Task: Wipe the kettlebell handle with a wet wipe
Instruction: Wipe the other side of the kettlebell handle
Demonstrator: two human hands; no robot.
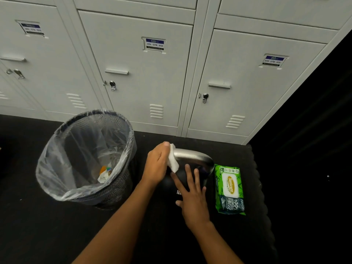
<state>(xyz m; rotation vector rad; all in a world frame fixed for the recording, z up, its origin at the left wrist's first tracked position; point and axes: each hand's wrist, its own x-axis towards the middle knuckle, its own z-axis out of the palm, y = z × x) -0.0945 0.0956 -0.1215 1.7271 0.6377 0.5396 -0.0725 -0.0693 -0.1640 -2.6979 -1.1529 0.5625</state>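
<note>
A black kettlebell (167, 184) stands on the dark floor mat, its silver handle (192, 156) arching across the top. My left hand (157, 164) grips a white wet wipe (173, 161) wrapped around the left end of the handle. With its fingers spread straight, my right hand (192, 195) rests flat on the kettlebell's black body just below the handle. Much of the body is hidden under both hands.
A green pack of wet wipes (229, 189) lies flat just right of the kettlebell. A black mesh bin (89, 159) with a clear liner and some rubbish stands to the left. Grey lockers (148, 73) line the wall behind.
</note>
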